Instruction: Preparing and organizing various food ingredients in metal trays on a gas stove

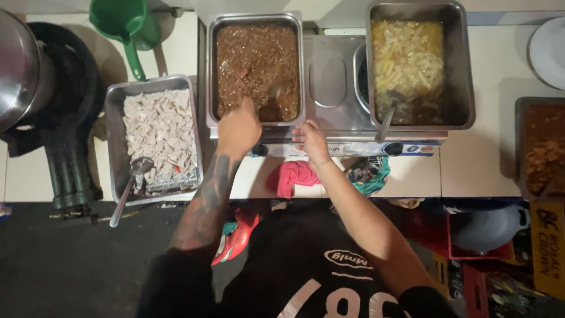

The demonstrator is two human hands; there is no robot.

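My left hand (238, 126) sits at the near rim of the pan of brown stew (257, 68), its back turned up to me and its fingers curled around the handle of a spoon (272, 101) whose bowl is sunk in the stew just beyond the knuckles. My right hand (312, 140) is just beside it, to the right and a little nearer me, resting against the front edge of the metal stove (329, 82) that carries the pan; the fingers bend down over that edge, and I cannot tell whether they grip anything there.

Just below the right hand a crumpled pink cloth (294, 176) lies on the pale counter (477, 165), with a bunched green cloth (371, 175) next to it on the right. Left of my left hand stands a tray of pale shredded meat (156, 138) with a ladle (132, 185) leaning out over its near rim. Beyond that tray is a green jug (126, 23), and further left a black burner (65, 118) with a steel pot (20, 68) on it. Right of my right hand, well apart from it, a deep pan of yellow noodles (409, 62) holds a serving spoon (388, 115). At the far right edge another tray of brown food (544, 147) is partly cut off.
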